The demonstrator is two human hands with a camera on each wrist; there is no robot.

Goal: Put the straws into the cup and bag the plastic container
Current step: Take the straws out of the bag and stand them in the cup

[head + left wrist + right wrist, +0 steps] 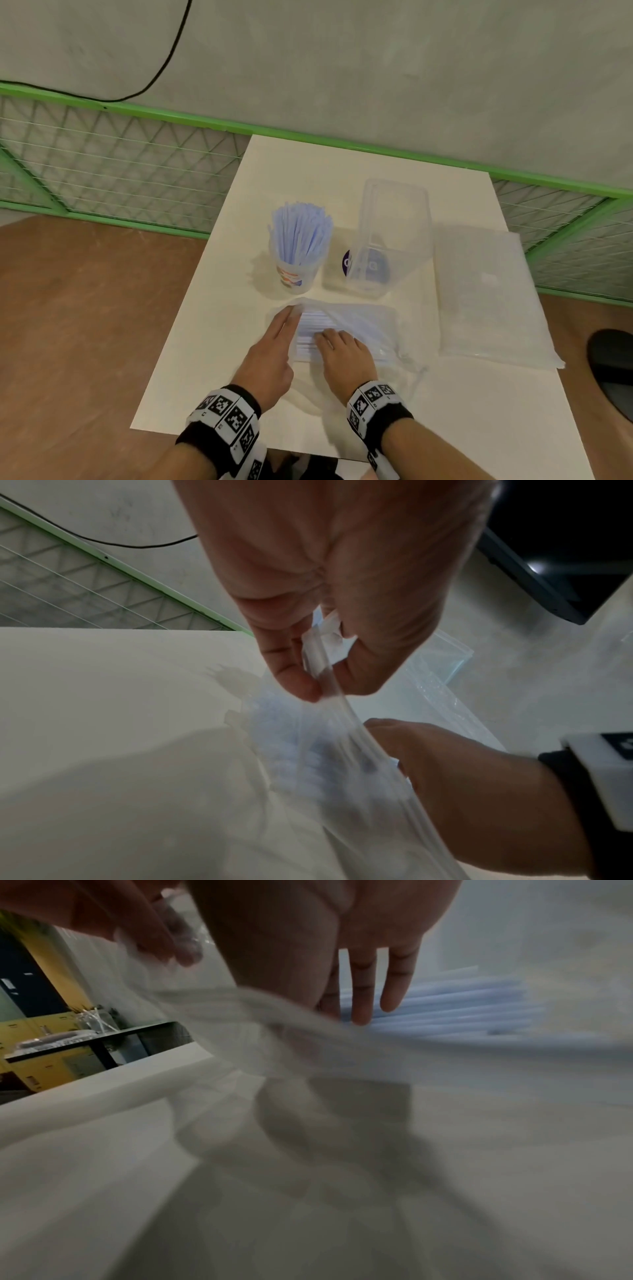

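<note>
Left hand pinches crinkled clear bag; right hand presses tubular straws

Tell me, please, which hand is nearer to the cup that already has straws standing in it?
Left. The left hand lies just in front of the cup, pinching the straw bag at its mouth. The right hand sits further to the right, reaching into that bag.

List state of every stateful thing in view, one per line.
cup: upright, full of straws
plastic container: empty, unlidded, not bagged
straw bag: mouth held open, straws inside
flat bag: lying flat, untouched
left hand: pinches straw bag's edge
right hand: fingers straight, reaching into straw bag onto the straws
</note>
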